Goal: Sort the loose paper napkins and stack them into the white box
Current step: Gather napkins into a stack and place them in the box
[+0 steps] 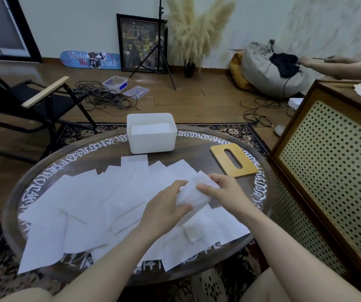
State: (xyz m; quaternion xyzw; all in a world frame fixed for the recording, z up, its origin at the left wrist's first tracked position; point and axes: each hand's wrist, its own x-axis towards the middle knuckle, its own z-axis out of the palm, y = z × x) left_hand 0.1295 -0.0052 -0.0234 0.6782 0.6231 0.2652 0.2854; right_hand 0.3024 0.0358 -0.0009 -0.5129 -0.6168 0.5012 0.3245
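Both hands grasp one folded napkin (193, 192): left hand (164, 209) at its near-left end, right hand (221, 190) at far-right (long axis diagonal). White box (151, 132) lies straight ahead, well apart, already holding a stack; either hand could carry.

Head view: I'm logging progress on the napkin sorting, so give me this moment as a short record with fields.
surface: round dark wooden table with white lettering on its rim
loose items: white paper napkins spread over the table
container: white rectangular plastic box at the far edge, napkins already stacked inside
lid: tan wooden lid with a slot, lying flat right of the box
left hand: grips a small bundle of napkins
right hand: pinches the same bundle
progress: most napkins not yet boxed
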